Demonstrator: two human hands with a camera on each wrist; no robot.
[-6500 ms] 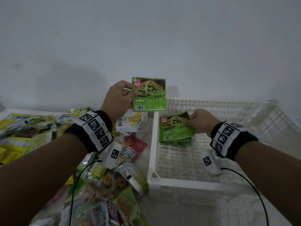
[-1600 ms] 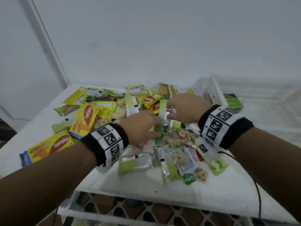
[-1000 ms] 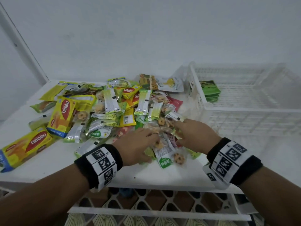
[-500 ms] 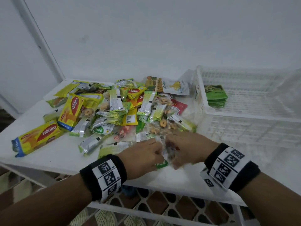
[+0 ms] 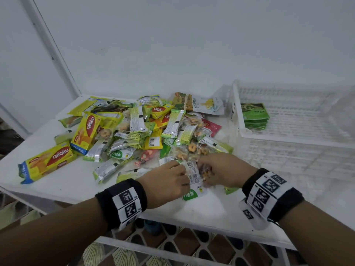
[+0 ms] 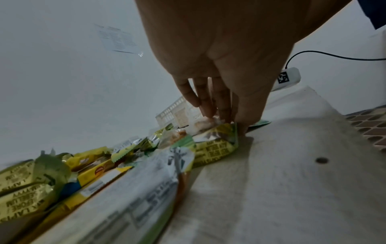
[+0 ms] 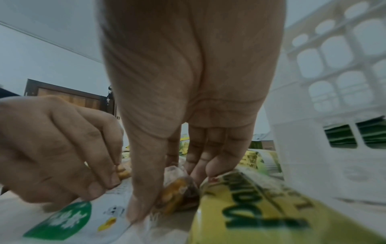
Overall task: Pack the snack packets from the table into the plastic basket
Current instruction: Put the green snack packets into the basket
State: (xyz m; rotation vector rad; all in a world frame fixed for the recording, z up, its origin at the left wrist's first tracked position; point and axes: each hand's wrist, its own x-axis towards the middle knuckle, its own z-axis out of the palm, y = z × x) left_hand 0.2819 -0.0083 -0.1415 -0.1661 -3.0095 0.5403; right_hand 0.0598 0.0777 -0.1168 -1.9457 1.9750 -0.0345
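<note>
Packing barely begun: short stack of green packets (image 5: 254, 116) lies in plastic basket (image 5: 238, 131) at far-left corner; sprawling pile of snack packets (image 5: 134, 131) remains on white table (image 5: 63, 185). Both hands work near table's front edge. Left hand (image 5: 165, 184) pinches clear cookie packet (image 5: 192, 181) by one side; right hand (image 5: 221, 170) pinches neighbouring clear packet, possibly the same one, view too crowded to say. Packet lies flat, long axis running front to back, green-label end towards person.
</note>
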